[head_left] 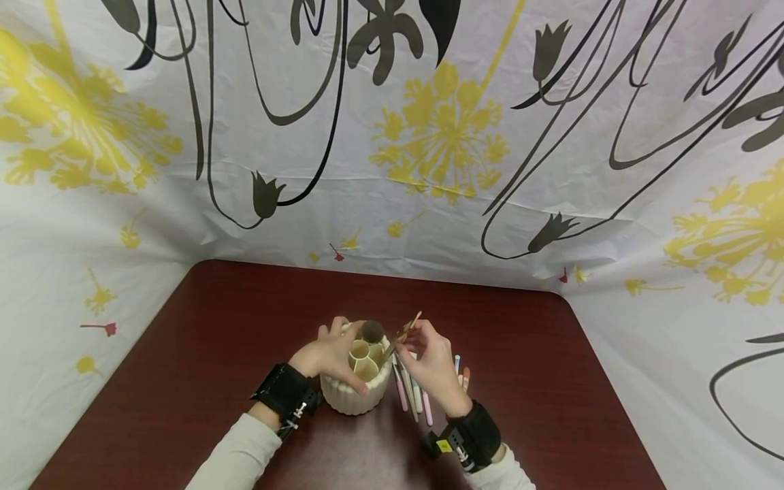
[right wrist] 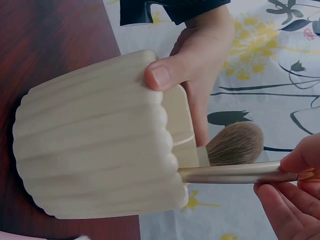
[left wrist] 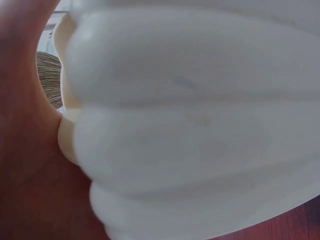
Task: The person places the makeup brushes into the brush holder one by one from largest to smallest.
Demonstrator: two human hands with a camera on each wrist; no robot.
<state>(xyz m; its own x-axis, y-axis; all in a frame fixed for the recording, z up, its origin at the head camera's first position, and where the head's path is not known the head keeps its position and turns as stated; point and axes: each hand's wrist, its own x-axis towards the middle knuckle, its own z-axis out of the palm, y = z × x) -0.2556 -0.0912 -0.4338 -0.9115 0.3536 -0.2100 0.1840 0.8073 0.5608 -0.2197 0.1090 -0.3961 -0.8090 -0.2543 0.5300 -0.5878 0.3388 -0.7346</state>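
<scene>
A cream ribbed brush holder (head_left: 352,400), divided inside into round compartments, stands upright on the table. My left hand (head_left: 331,355) grips it across the top, its thumb on the near rim and its fingers at the far side. A makeup brush with a full brown head (right wrist: 237,144) stands in the holder, bristles up. With thumb and fingers, my right hand (head_left: 430,359) pinches a slim makeup brush (right wrist: 230,173) near its upper end. That brush's pale metallic handle reaches past the scalloped rim into the holder; its lower end is hidden inside.
Several slim brushes with pink and pale handles (head_left: 401,388) lie on the table right of the holder, partly under my right hand. The dark red-brown table (head_left: 245,313) has rounded far corners. A white cloth with yellow and grey flowers (head_left: 367,224) hangs behind it.
</scene>
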